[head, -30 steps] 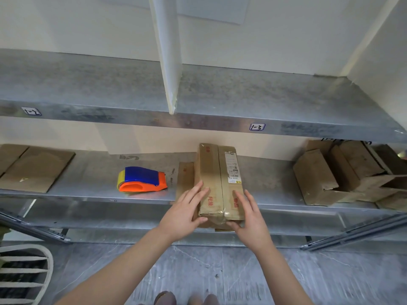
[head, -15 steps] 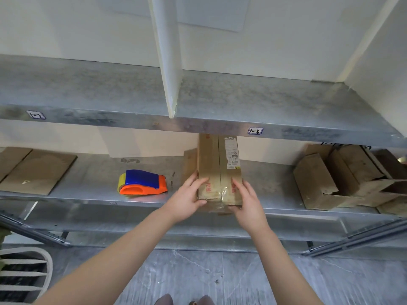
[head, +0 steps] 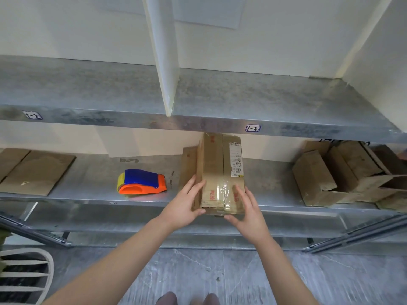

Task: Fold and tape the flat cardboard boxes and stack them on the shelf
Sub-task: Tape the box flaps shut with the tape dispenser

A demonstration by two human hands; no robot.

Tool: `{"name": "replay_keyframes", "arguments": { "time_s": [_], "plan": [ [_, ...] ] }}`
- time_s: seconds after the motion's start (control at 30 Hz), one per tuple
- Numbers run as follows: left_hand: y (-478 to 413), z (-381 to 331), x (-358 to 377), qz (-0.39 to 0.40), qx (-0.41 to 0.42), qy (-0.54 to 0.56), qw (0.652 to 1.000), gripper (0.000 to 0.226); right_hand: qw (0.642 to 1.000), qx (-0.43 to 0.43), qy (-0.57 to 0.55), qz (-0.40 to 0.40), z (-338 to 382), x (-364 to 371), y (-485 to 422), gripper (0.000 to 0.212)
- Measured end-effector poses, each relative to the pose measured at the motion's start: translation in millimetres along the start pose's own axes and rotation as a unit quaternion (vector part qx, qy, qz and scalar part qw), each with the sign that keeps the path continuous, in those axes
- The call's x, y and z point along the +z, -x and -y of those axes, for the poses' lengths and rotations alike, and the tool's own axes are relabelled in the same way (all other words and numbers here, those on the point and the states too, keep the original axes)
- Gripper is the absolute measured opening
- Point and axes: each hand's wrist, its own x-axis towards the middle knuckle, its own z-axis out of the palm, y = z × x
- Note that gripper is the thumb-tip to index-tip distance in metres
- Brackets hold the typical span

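Note:
A taped cardboard box (head: 217, 170) with a white label lies lengthwise on the lower metal shelf (head: 92, 195), its near end overhanging the front edge. My left hand (head: 184, 204) grips its near left corner and my right hand (head: 247, 211) grips its near right corner. A flat cardboard piece (head: 188, 164) lies under or beside the box on its left. An orange and blue tape dispenser (head: 142, 182) rests on the shelf left of the box. Flat cardboard boxes (head: 35, 170) lie at the shelf's far left.
Several folded open boxes (head: 343, 175) are piled at the right end of the lower shelf. The upper shelf (head: 220, 95) has a white divider (head: 164, 53) and labels on its front lip. A white slatted basket (head: 24, 276) stands on the floor at lower left.
Both hands have pushed the taped box further back onto the lower shelf, so its far end now reaches under the upper shelf's lip.

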Motion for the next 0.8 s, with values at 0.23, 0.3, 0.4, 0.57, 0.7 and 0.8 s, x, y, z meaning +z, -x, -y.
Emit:
{"name": "replay_keyframes", "arguments": {
  "time_s": [0.23,0.3,0.4,0.57,0.7,0.8],
  "plan": [
    [11.5,-1.1,-2.2,-0.022,0.04,-0.059,0.997,0.085,0.999,0.023,0.012,-0.025,-3.9,-2.9,16.7,0.088],
    [15.3,-2.3,-5.0,-0.022,0.048,-0.073,0.996,0.083,0.999,0.025,0.023,-0.027,-1.9,-4.9,22.0,0.08],
    [21.3,-2.2,-11.9,-0.034,0.07,-0.15,0.986,0.076,0.993,-0.005,0.1,-0.067,7.7,-9.7,28.8,0.063],
    [34.9,12.1,-39.8,-0.06,0.096,-0.281,0.953,0.068,0.966,-0.134,0.191,-0.107,54.7,5.7,24.1,0.046],
    [52.8,39.8,-71.9,-0.07,0.079,-0.314,0.944,0.064,0.959,-0.188,0.196,-0.076,106.0,41.8,5.5,0.048],
    [62.7,69.4,-96.3,-0.063,0.06,-0.33,0.94,0.063,0.96,-0.207,0.186,-0.029,135.3,76.0,-14.1,0.05]
  ]
}}
